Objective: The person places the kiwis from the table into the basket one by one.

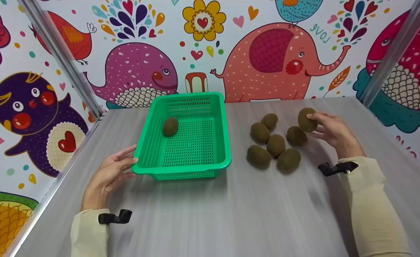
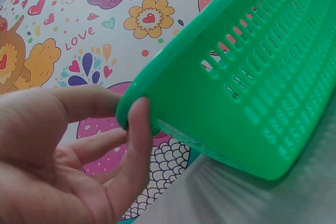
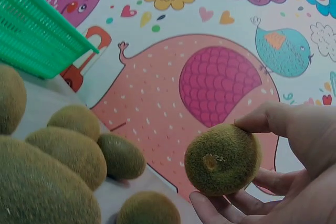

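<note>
A green plastic basket [image 1: 185, 170] with slotted sides stands on the table, one brown kiwi [image 1: 170, 126] lying inside toward its left wall. My left hand [image 1: 112, 175] pinches the basket's rim at the front left corner; the left wrist view shows thumb and finger on either side of the rim [image 2: 137, 90]. On the right, my right hand [image 1: 334, 134] holds a kiwi [image 3: 223, 159] between thumb and fingers, raised a little over the table. Several more kiwis [image 1: 276, 145] lie in a loose group just left of that hand.
The grey wood-grain table [image 1: 203, 217] carries everything. Behind it rises a wall [image 1: 203, 82] printed with cartoon animals, and metal posts [image 1: 71, 71] stand at the corners. A black wrist mount [image 1: 115, 216] sits on each sleeve.
</note>
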`<state>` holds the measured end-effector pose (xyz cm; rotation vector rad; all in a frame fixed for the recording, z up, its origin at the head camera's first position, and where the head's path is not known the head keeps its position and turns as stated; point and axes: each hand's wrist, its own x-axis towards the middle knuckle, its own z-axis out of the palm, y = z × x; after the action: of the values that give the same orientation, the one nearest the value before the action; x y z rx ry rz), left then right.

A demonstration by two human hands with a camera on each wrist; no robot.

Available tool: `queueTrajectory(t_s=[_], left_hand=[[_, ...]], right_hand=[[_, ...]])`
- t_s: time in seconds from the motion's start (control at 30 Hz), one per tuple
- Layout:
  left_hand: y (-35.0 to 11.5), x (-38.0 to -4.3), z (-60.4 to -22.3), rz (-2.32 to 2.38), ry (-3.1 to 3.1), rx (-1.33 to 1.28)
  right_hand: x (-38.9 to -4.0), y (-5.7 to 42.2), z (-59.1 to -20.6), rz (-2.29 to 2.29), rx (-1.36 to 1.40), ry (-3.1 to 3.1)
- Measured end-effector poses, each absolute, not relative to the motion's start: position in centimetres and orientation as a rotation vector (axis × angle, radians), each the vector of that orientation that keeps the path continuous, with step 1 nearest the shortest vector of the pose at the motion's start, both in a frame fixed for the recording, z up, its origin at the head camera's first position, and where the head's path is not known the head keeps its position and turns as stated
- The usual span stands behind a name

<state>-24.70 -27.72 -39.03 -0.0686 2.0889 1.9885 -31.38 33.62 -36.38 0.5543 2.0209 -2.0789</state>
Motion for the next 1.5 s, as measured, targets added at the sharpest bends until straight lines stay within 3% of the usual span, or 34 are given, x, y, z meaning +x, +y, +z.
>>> queueTrajectory(t_s=[1.5], left_hand=[[-27.5, -24.7, -39.0, 1.977, 2.112, -0.083]], right_hand=[[-31.0, 26.2, -32.8, -2.201, 0.248, 1.964]])
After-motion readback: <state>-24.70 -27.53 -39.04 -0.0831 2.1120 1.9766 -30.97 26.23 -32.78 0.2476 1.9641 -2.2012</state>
